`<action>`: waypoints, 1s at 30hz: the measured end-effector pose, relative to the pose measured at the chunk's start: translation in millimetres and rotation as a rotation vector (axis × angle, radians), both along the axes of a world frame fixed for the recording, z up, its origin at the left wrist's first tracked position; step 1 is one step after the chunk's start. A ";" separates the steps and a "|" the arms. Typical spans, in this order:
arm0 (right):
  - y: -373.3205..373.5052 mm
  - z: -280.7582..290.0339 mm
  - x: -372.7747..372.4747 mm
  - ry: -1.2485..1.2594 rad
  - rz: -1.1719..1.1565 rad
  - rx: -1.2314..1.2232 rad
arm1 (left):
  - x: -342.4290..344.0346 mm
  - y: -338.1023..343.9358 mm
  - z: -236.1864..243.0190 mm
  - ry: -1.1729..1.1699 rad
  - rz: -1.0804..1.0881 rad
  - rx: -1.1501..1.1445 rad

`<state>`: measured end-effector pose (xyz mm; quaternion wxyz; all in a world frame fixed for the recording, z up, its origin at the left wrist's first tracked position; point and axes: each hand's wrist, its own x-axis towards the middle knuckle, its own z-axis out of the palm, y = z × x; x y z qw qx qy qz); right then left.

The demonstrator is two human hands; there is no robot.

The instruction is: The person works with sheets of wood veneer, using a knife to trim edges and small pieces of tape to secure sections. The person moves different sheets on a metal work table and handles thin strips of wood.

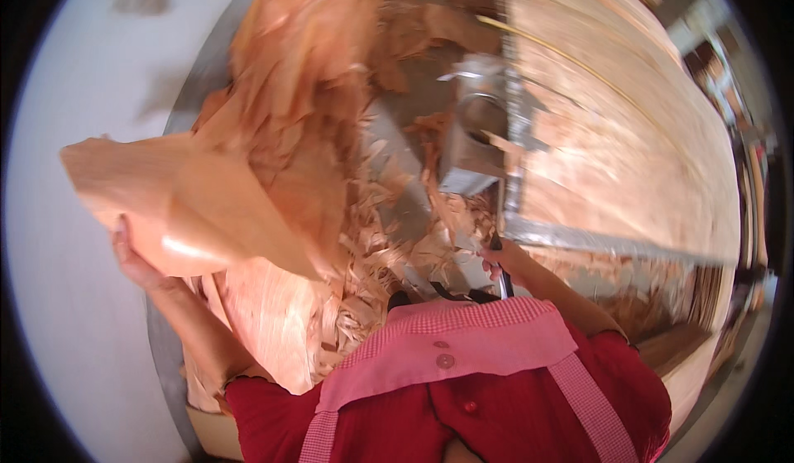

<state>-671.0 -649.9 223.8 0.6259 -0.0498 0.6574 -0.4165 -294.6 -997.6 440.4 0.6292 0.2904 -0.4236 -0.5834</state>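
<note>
My left hand (136, 260) grips the edge of a thin, orange-tan wood veneer sheet (207, 202), thumb on its face. The sheet is raised at the left and bends along its length, its far end close to a heap of loose veneer (298, 91). At the front edge of the table, my right hand (502, 262) is closed round a slim tool with a dark handle (496, 240). Blur hides the tool's working end, so its exact kind does not show.
A wide stack of veneer sheets (620, 148) lies on a metal-edged table at the right, with a thin yellow strip (571, 45) across it. A grey metal box holding a round can (482, 117) stands beside it. Torn veneer scraps (372, 297) cover the floor; a pale wall (74, 314) stands left.
</note>
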 end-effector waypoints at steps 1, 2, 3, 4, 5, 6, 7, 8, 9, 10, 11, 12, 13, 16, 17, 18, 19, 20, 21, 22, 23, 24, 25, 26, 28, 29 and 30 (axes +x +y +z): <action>27.3 9.8 -14.9 0.022 -0.044 -0.032 | -32.7 11.6 26.8 -0.062 0.001 -0.111; 62.2 14.4 -32.6 -0.058 -0.167 -0.046 | -68.5 16.6 45.5 -0.113 0.006 -0.223; 97.7 17.5 -47.7 0.008 -0.235 -0.030 | -101.1 20.1 64.2 -0.076 -0.127 -0.254; 134.8 22.3 -62.0 0.012 -0.292 -0.035 | -133.6 22.6 81.7 -0.036 -0.253 -0.287; 168.4 22.5 -76.9 0.016 -0.340 -0.044 | -167.3 27.3 96.4 -0.050 -0.231 -0.326; 208.5 14.3 -92.7 0.050 -0.419 -0.059 | -220.4 49.0 111.2 -0.122 -0.220 -0.379; 249.9 10.4 -102.7 0.084 -0.515 -0.063 | -277.3 82.7 128.3 -0.077 -0.341 -0.390; 284.4 10.3 -114.1 0.118 -0.582 -0.060 | -322.2 100.2 147.6 -0.081 -0.471 -0.444; 316.5 26.0 -122.4 0.085 -0.683 -0.117 | -370.5 118.5 161.5 -0.083 -0.475 -0.512; 351.4 30.5 -130.4 0.097 -0.767 -0.105 | -416.8 142.2 177.4 -0.063 -0.524 -0.555; 385.2 33.8 -137.1 0.115 -0.858 -0.089 | -462.0 165.1 189.6 -0.032 -0.577 -0.594; 421.5 32.2 -146.0 0.112 -0.917 -0.112 | -505.1 193.1 197.1 -0.001 -0.645 -0.601; 453.6 34.9 -152.0 0.107 -0.979 -0.138 | -546.5 219.7 206.9 0.028 -0.718 -0.610; 528.2 44.5 -171.0 0.190 -1.152 -0.186 | -673.6 310.2 220.5 0.054 -0.893 -0.583; 551.8 44.9 -179.7 0.212 -1.202 -0.188 | -713.6 345.1 220.0 0.048 -0.938 -0.560; 576.0 43.2 -186.1 0.206 -1.260 -0.227 | -750.5 382.4 216.5 0.068 -1.011 -0.585; 595.3 39.0 -192.8 0.237 -1.311 -0.246 | -787.6 420.1 214.4 0.086 -1.077 -0.610; 612.4 41.6 -201.0 0.244 -1.346 -0.222 | -824.1 456.8 213.0 0.107 -1.138 -0.630; 634.0 45.0 -218.6 0.258 -1.361 -0.203 | -856.9 494.5 210.6 0.107 -1.193 -0.631; 653.2 44.2 -232.6 0.252 -1.391 -0.227 | -888.6 532.4 207.5 0.103 -1.242 -0.634; 675.3 39.2 -243.8 0.281 -1.398 -0.220 | -920.4 571.9 201.6 0.113 -1.299 -0.632; 700.6 33.5 -253.5 0.279 -1.424 -0.253 | -938.3 609.7 197.5 0.110 -1.289 -0.648; 727.3 31.1 -266.1 0.275 -1.445 -0.288 | -956.8 646.0 196.0 0.141 -1.333 -0.658; 747.2 36.0 -272.3 0.292 -1.463 -0.294 | -977.3 677.7 191.0 0.153 -1.381 -0.673; 803.7 30.2 -280.2 0.290 -1.549 -0.152 | -1034.5 759.3 168.5 0.168 -1.433 -0.704; 842.9 38.5 -290.1 0.325 -1.580 -0.060 | -1062.7 799.8 158.8 0.194 -1.411 -0.723; 869.6 39.8 -295.0 0.328 -1.610 -0.043 | -1081.7 826.6 141.5 0.159 -1.377 -0.748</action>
